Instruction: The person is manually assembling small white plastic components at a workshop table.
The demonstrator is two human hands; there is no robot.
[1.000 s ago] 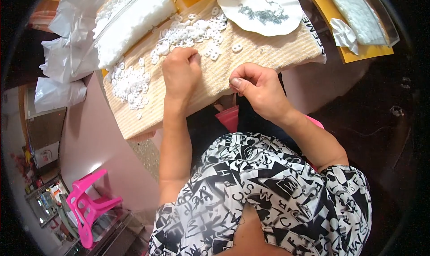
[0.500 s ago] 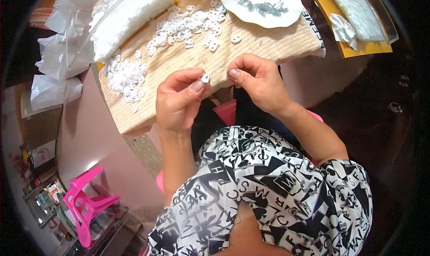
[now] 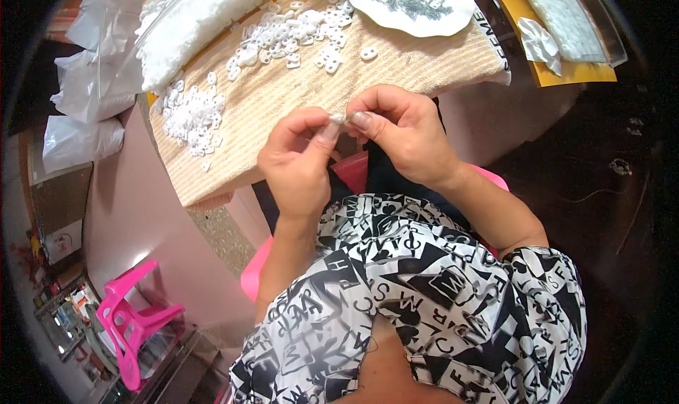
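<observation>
A small white plastic piece (image 3: 337, 118) is pinched between the thumb and fingers of my left hand (image 3: 300, 167). My right hand (image 3: 410, 135) is closed in a pinch and meets the piece from the right; whatever its fingertips hold is too small to make out. Both hands are above the near edge of a table with a yellow-striped cloth (image 3: 269, 96). Beyond them are two heaps of white two-holed pieces, a left heap (image 3: 192, 115) and a far heap (image 3: 286, 36). One loose white piece (image 3: 368, 53) lies apart. Thin dark grey bits fill the middle of a white wavy-rimmed plate (image 3: 460, 4).
A big clear bag of white pieces (image 3: 201, 22) lies at the table's far left. Translucent plastic bags (image 3: 85, 142) hang beside it. Far right, a clear packet (image 3: 566, 22) and crumpled paper (image 3: 540, 47) rest on yellow material. A pink stool (image 3: 127, 326) stands lower left.
My left hand has moved right, bringing the white piece to my right fingertips, which have shifted slightly left. The hands were apart before and now meet.
</observation>
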